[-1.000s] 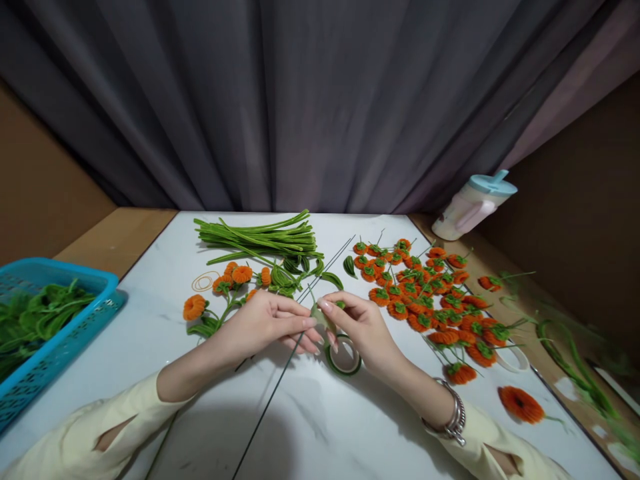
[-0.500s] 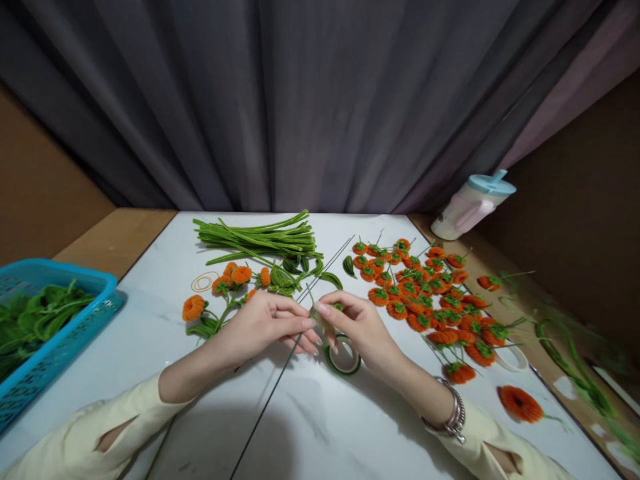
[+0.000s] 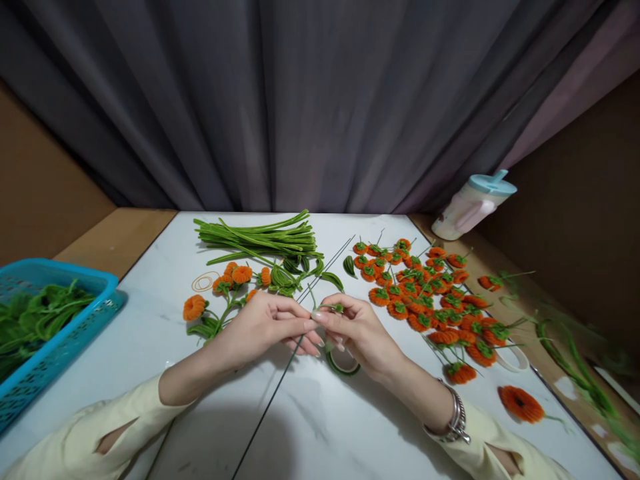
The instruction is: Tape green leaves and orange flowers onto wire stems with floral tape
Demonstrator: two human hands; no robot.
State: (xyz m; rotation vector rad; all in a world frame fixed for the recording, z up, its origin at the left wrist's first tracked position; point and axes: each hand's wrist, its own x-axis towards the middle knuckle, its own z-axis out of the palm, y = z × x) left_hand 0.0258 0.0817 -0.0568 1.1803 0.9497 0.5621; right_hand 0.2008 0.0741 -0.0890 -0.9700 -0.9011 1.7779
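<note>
My left hand [image 3: 285, 327] is closed, its thumb and finger pinching a thin green wire stem [image 3: 312, 297] whose tip pokes up between the two hands. Meeting it fingertip to fingertip, my right hand [image 3: 357, 327] pinches green floral tape at the stem; the strip is mostly hidden by the fingers. Below that hand lies the floral tape roll [image 3: 345, 368], partly covered. A long dark wire [image 3: 265, 410] runs from under the left fingers toward the front edge. Behind my left wrist are fuzzy orange flowers [image 3: 194, 307] on green stems.
Many orange flower heads [image 3: 407, 288] spread across the right side. Green pipe-cleaner stems [image 3: 260, 237] lie in a bundle at the back, with curled leaves [image 3: 285, 277] before them. A blue basket [image 3: 107, 283] of green pieces stands left; a lidded cup [image 3: 473, 207] stands back right.
My right fingertips have closed in and shifted slightly left against the stem. The tape strip that hung visibly below them is now mostly covered. My left hand has barely moved.
</note>
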